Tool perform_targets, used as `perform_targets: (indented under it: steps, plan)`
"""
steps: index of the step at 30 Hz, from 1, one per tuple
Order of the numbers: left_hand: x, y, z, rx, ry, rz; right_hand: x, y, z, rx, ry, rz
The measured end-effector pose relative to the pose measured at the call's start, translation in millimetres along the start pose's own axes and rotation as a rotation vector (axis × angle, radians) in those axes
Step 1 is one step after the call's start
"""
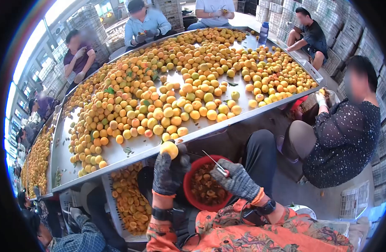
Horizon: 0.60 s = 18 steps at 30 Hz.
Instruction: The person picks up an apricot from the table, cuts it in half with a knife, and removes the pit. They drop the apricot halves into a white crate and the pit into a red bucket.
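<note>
The gloved left hand (167, 174) is gripping a yellow fruit (169, 149); the gloved right hand (237, 181) is holding a small knife (220, 168) near the red bowl (187, 185). Beyond, many fruits (158, 113) are covering the metal table (113, 168).

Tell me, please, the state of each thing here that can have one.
Held fruit: visible side uncut.
Left hand: gloved, gripping held fruit.
Knife: blade exposed.
Right hand: gloved, gripping knife.
Red bowl: uncovered, holding brownish pieces.
White crate: open-topped, holding cut fruit.
Metal table: partly covered with loose fruit.
Blue bottle: standing upright.
</note>
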State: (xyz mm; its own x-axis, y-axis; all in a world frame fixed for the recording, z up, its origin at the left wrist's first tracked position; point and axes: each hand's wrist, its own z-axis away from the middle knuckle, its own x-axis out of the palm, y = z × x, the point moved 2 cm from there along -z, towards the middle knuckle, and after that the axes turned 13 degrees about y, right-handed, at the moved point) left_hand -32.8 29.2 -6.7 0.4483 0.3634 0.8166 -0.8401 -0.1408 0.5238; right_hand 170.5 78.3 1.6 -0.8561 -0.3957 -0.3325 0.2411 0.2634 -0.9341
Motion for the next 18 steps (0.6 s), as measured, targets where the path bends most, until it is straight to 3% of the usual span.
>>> perform_targets:
  steps: [2,4,8,9,13,18]
  plan:
    - [5.0,-18.6,5.0,0.062,-0.093,-0.073,9.3,-10.1,-4.9,-0.054,0.005,-0.033]
    - [5.7,-31.1,8.9,-0.007,0.186,0.155,16.2,-20.7,-6.8,-0.061,0.027,-0.071]
    - [-6.2,-42.1,4.6,0.021,0.003,0.101,26.1,-26.2,-6.5,-0.017,-0.041,-0.023]
    - [-9.6,-43.6,8.4,0.098,-0.027,-0.030,28.1,-28.3,-4.9,-0.011,-0.056,-0.069]
    - [-8.1,-53.0,9.1,0.258,0.222,-0.150,36.4,-26.0,-2.8,-0.025,-0.061,-0.137]
    - [-2.3,-57.7,10.2,0.318,0.111,-0.171,33.8,-26.4,-3.9,-0.080,-0.048,-0.077]
